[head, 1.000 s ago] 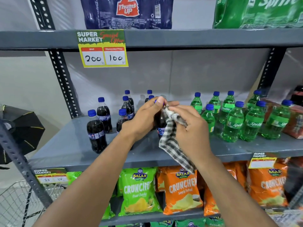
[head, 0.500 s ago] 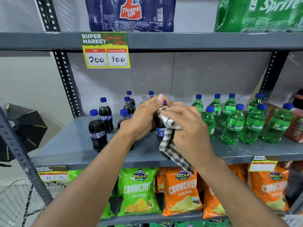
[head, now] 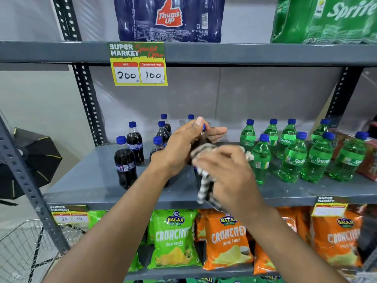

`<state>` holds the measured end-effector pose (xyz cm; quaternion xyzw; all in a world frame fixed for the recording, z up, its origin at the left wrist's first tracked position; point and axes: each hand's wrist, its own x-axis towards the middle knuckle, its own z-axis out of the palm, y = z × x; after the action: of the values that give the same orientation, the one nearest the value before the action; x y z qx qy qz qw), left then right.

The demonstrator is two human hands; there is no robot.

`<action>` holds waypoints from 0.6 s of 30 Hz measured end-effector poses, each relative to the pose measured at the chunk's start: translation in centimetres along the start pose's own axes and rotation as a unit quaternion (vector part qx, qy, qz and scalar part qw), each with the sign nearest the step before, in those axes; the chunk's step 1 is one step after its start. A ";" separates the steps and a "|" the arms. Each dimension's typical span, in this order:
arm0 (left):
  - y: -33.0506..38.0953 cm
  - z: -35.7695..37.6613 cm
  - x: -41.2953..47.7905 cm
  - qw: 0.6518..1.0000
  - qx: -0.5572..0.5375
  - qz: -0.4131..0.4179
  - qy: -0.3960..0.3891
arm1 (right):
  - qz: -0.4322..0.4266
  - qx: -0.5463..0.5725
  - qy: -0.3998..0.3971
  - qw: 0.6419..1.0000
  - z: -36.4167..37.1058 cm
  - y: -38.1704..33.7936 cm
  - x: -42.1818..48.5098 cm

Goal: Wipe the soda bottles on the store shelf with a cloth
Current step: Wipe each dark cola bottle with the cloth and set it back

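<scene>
My left hand [head: 179,148] grips a dark cola bottle [head: 201,140] near its blue cap, holding it just above the grey middle shelf [head: 91,180]. My right hand [head: 226,172] presses a black-and-white checked cloth [head: 205,186] against the bottle's body; the hand and cloth are motion-blurred and hide most of the bottle. Several more cola bottles [head: 125,162] stand on the shelf's left. Green Sprite bottles [head: 293,158] with blue caps stand in a group on the right.
Shrink-wrapped Thums Up [head: 169,19] and Sprite packs [head: 324,19] sit on the top shelf, with a yellow price tag [head: 138,64] on its edge. Chip bags [head: 173,237] fill the shelf below. A wire basket [head: 24,248] is at lower left, a perforated upright [head: 26,176] beside it.
My right hand has slid the cloth down from the bottle's neck to its body. The left hand keeps its hold near the cap. The view has tilted down slightly.
</scene>
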<state>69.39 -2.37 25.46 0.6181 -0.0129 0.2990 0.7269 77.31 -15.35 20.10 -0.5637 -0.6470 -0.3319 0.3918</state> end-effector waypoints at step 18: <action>0.5 -0.4 -0.3 0.999 0.011 0.031 0.010 | -0.039 -0.001 -0.043 0.998 -0.4 0.0 -3.2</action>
<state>68.75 -2.11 25.67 0.6220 -0.0213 0.3276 0.7109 77.50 -17.18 17.43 -0.5521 -0.6846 -0.3233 0.3492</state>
